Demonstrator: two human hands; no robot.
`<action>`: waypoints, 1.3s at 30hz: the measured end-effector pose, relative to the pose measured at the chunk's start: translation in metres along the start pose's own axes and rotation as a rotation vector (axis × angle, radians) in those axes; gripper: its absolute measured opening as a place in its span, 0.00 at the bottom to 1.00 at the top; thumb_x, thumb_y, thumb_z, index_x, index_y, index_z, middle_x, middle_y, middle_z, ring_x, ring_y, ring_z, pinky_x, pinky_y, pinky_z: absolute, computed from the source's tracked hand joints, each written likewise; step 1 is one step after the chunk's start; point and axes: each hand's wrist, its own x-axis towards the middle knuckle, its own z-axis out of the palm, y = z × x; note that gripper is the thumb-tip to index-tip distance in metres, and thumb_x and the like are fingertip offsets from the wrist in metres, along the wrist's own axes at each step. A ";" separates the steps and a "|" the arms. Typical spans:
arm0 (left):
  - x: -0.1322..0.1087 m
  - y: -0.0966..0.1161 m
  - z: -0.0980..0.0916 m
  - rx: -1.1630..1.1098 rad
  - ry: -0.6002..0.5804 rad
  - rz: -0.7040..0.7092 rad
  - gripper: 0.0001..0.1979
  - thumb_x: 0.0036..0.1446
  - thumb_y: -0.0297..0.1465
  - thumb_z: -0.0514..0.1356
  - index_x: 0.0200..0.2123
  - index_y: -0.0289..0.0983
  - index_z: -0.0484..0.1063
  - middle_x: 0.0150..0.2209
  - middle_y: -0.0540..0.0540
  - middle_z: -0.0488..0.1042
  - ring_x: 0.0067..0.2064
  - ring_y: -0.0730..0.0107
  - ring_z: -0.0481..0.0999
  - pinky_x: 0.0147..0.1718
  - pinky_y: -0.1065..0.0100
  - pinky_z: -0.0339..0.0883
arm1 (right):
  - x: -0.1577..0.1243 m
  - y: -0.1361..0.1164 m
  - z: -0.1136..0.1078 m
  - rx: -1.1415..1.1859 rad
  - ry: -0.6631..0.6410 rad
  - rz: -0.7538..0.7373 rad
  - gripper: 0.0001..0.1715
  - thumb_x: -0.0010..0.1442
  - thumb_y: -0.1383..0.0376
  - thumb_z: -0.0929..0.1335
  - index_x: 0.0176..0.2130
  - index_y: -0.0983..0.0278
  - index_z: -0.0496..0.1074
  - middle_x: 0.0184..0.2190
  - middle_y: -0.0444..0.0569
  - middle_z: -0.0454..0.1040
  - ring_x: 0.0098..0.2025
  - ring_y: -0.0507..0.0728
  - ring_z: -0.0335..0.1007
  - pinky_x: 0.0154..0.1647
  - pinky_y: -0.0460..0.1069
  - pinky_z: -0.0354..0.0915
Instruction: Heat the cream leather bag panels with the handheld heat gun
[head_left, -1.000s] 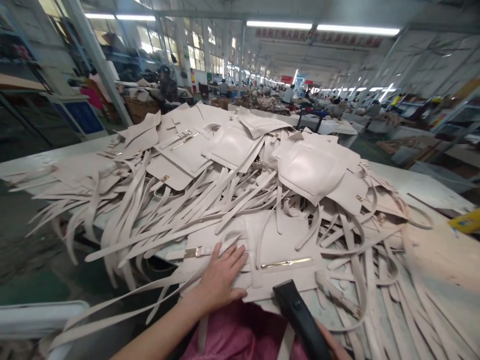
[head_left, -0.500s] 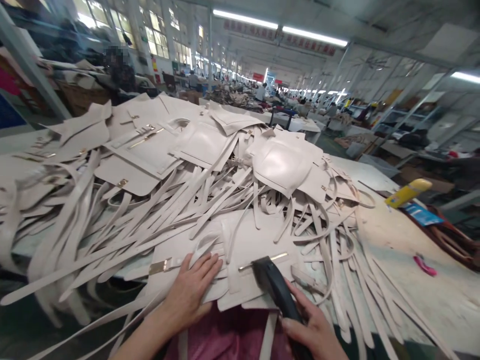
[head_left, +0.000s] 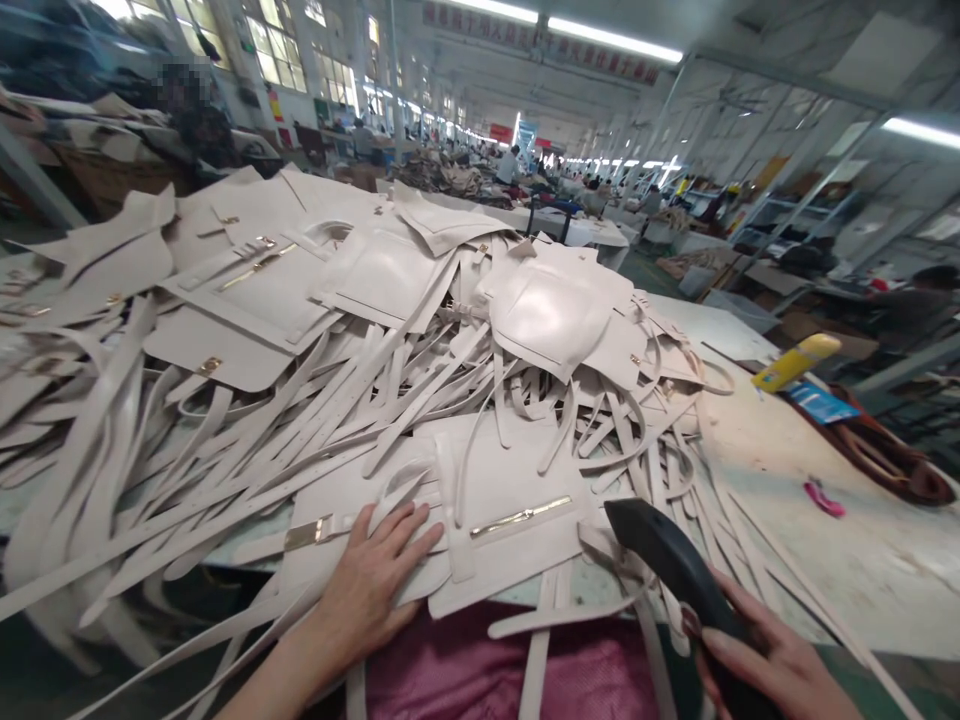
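Note:
My left hand (head_left: 382, 570) lies spread and flat on a beige leather-like bag panel (head_left: 352, 490), close to a gold clasp (head_left: 307, 533). Beside it, a pocket panel (head_left: 517, 545) with a gold zipper (head_left: 521, 515) hangs slightly over the table's front edge. My right hand (head_left: 757, 640) is wrapped round a black handheld tool (head_left: 675, 555) with a curved body and blunt, wide head; its exact kind is unclear. The tool's head is right of the pocket panel, above loose straps (head_left: 615, 545). Purple cloth (head_left: 510, 660) shows below the edge.
A large heap of beige bag pieces (head_left: 382, 275) and long straps covers the table's left and middle. At right lie a yellow tube-like container (head_left: 796, 362), a blue packet (head_left: 823, 402), a brown strap bundle (head_left: 877, 450) and a small pink tool (head_left: 823, 498). People work farther back.
My right hand has moved the black tool rightward, off the pocket panel, so the whole zipper shows. My left hand stays on the panel. The camera view has shifted slightly.

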 end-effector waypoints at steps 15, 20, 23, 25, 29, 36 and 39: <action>0.002 -0.008 0.004 -0.057 0.012 0.016 0.33 0.47 0.35 0.60 0.57 0.49 0.53 0.58 0.44 0.56 0.58 0.50 0.55 0.53 0.41 0.34 | 0.039 0.001 0.017 0.066 -0.205 0.023 0.56 0.48 0.51 0.69 0.61 0.69 0.35 0.13 0.45 0.71 0.11 0.54 0.62 0.11 0.44 0.57; 0.004 -0.008 0.002 -0.084 0.000 0.014 0.32 0.47 0.36 0.60 0.56 0.48 0.55 0.58 0.43 0.57 0.58 0.51 0.55 0.53 0.42 0.34 | 0.044 0.004 0.011 0.148 -0.135 -0.026 0.54 0.49 0.55 0.70 0.61 0.67 0.36 0.15 0.45 0.72 0.11 0.53 0.63 0.11 0.44 0.59; 0.004 -0.007 0.002 -0.096 -0.001 0.001 0.31 0.48 0.36 0.60 0.56 0.48 0.55 0.58 0.43 0.57 0.58 0.51 0.55 0.53 0.42 0.33 | 0.038 0.006 0.013 0.096 -0.177 -0.004 0.55 0.48 0.54 0.70 0.60 0.69 0.36 0.13 0.46 0.72 0.11 0.53 0.62 0.10 0.44 0.57; 0.005 -0.005 0.002 -0.103 -0.002 -0.006 0.31 0.48 0.36 0.59 0.56 0.47 0.56 0.58 0.42 0.57 0.57 0.51 0.55 0.53 0.42 0.33 | 0.038 0.003 0.019 0.031 -0.177 0.015 0.55 0.48 0.52 0.69 0.61 0.70 0.36 0.13 0.46 0.72 0.11 0.54 0.62 0.10 0.44 0.56; 0.006 0.000 -0.002 -0.113 -0.015 -0.025 0.30 0.46 0.36 0.60 0.55 0.47 0.57 0.58 0.42 0.57 0.57 0.52 0.55 0.53 0.42 0.33 | 0.046 -0.015 0.043 -0.150 -0.061 -0.038 0.53 0.48 0.53 0.70 0.61 0.67 0.41 0.13 0.41 0.71 0.13 0.55 0.64 0.13 0.46 0.59; 0.003 0.005 -0.011 -0.174 -0.046 -0.070 0.30 0.47 0.41 0.60 0.54 0.47 0.57 0.58 0.43 0.56 0.59 0.55 0.52 0.54 0.44 0.32 | 0.011 -0.025 0.097 -0.169 -0.406 -0.158 0.37 0.42 0.63 0.73 0.53 0.61 0.65 0.47 0.48 0.72 0.47 0.62 0.67 0.45 0.49 0.64; 0.003 0.004 -0.014 -0.182 -0.070 -0.049 0.32 0.45 0.39 0.61 0.55 0.46 0.56 0.58 0.43 0.56 0.59 0.55 0.52 0.54 0.44 0.32 | -0.005 -0.015 0.120 -0.249 -0.592 -0.146 0.34 0.41 0.64 0.73 0.50 0.60 0.69 0.49 0.48 0.71 0.54 0.65 0.60 0.55 0.55 0.54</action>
